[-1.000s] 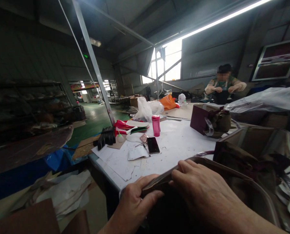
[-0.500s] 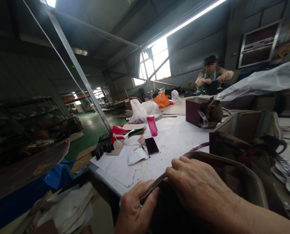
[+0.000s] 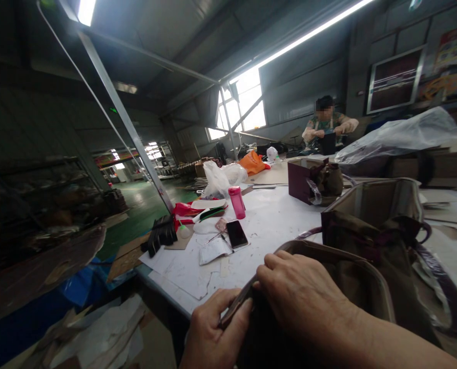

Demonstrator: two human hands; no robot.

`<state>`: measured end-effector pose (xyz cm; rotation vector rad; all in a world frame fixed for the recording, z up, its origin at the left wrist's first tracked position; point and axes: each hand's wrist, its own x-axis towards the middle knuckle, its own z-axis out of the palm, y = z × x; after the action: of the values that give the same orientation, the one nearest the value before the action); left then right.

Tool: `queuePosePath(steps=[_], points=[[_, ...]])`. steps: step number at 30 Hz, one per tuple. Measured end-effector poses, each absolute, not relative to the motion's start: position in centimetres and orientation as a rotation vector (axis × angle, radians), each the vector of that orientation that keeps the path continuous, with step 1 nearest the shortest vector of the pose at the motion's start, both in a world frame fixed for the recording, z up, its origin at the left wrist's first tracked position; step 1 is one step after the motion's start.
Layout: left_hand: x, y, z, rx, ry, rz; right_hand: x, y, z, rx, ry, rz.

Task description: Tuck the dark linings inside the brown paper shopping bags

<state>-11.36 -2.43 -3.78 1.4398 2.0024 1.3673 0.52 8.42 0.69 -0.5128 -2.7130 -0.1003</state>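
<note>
An open-topped brown handbag [image 3: 361, 281] stands at the near edge of the table, its dark near side mostly in shadow. My left hand [image 3: 215, 328] pinches the rim at the bag's left corner, thumb on the near side and fingers behind. Just right of it, my right hand [image 3: 303, 282] is closed over the same rim, its fingers curled to the far side. The right thumb is hidden. Behind stands a second brown bag [image 3: 370, 230] with purple trim, also open at the top.
On the white-covered table [image 3: 267, 212] lie a phone [image 3: 236, 234], a folded paper [image 3: 214, 251] and a pink bottle [image 3: 236, 202]. A smaller purple-and-brown bag [image 3: 305, 182] stands farther back. Across the table a co-worker [image 3: 324, 125] handles a dark piece. Paper scraps [image 3: 105, 333] lie lower left.
The view has shifted slightly, so the table and bags appear a little farther left. Both hands keep their hold on the rim, with the right hand slightly closer to the left.
</note>
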Motion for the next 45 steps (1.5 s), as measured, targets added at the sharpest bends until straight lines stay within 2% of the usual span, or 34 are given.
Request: queuePosePath(steps=[8,20,27,34,39,45], points=[[-11.6,-2.1,-3.7,1.398,2.035,1.259,2.1,9.5,0.6,-0.485,-2.783,-0.078],[-11.4,-2.2,-3.6,1.329,1.947,1.261,2.1,10.1,0.9,-0.694,-2.713,-0.165],[-11.2,-2.3,-3.4,1.33,1.954,1.254,2.1,9.7,1.0,-0.787,-2.673,-0.072],[-11.2,-2.4,-3.5,1.379,1.956,1.241,2.0,10.0,1.4,-0.709,-2.762,-0.134],[-11.4,-2.1,-1.4,1.533,1.961,1.023,2.1,9.7,2.1,-0.676,-2.776,-0.21],[-12.0,1.8,1.0,1.658,1.69,0.783,2.6,9.6,1.8,-0.698,-2.746,-0.188]])
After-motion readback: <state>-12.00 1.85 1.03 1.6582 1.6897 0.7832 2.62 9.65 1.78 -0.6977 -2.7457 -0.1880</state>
